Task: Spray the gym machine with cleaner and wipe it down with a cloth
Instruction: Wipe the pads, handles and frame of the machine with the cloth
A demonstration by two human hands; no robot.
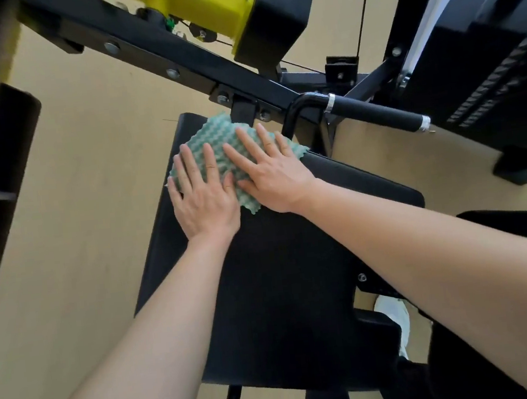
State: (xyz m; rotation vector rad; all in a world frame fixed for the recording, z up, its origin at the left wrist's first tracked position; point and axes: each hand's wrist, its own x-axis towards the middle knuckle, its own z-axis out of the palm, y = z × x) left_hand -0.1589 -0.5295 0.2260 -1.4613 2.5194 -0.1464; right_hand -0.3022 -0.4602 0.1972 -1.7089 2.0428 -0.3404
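On top of the black padded bench [280,278] of the gym machine, one green wavy cloth [216,136] is lying near the far end. Two hands are pressing on it side by side. The left hand [203,199] is lying flat with its fingers straight and a bit spread, covering the left part of the cloth. The right hand [269,172] is lying flat the same way on the right part, and the two thumbs are nearly touching. One long black bar [149,58] with silver bolts is crossing just past the cloth, and the cloth's far corner is reaching up to its bracket. One black handle [373,114] with two silver rings is sticking out near the right fingertips. One yellow block [202,1] is sitting higher up on the bar. One stack of dark weights [497,83] is standing far to the right. A tan floor [75,186] is showing all around.
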